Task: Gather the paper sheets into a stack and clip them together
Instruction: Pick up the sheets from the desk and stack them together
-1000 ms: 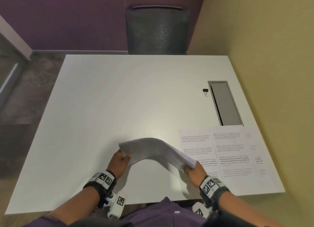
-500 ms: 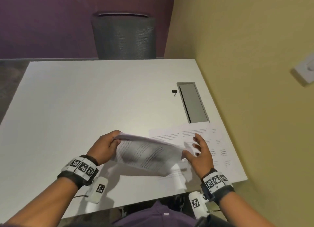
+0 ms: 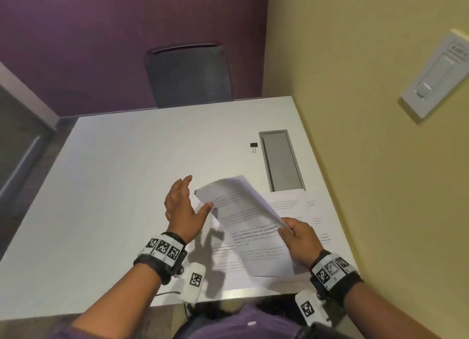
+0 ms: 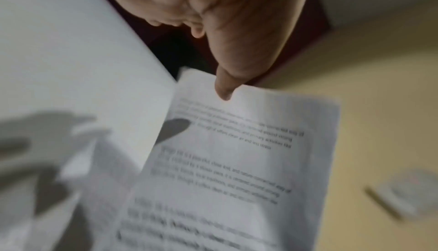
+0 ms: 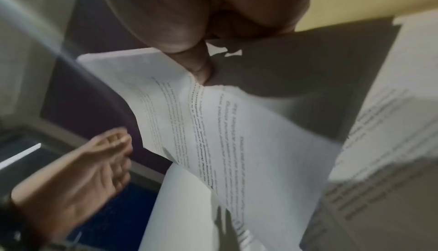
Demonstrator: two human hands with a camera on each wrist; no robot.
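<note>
A stack of printed paper sheets (image 3: 241, 209) hangs tilted above the white table (image 3: 127, 186), over more printed sheets (image 3: 291, 204) lying flat at the table's right front. My right hand (image 3: 286, 227) pinches the stack's near right edge, thumb (image 5: 201, 71) on top of the sheets (image 5: 213, 124). My left hand (image 3: 195, 195) is open beside the stack's left edge, fingers straight, and its thumb (image 4: 224, 90) touches the paper (image 4: 237, 161). A small black binder clip (image 3: 253, 147) lies farther back on the table, away from both hands.
A grey recessed cable hatch (image 3: 280, 161) sits just right of the clip. A dark chair (image 3: 189, 74) stands behind the table's far edge. The yellow wall (image 3: 368, 161) with a light switch (image 3: 439, 74) runs along the right side.
The left hand has let go of the stack and opened. The right hand, open half a second ago, now grips the stack, which has swung right over the flat sheets.
</note>
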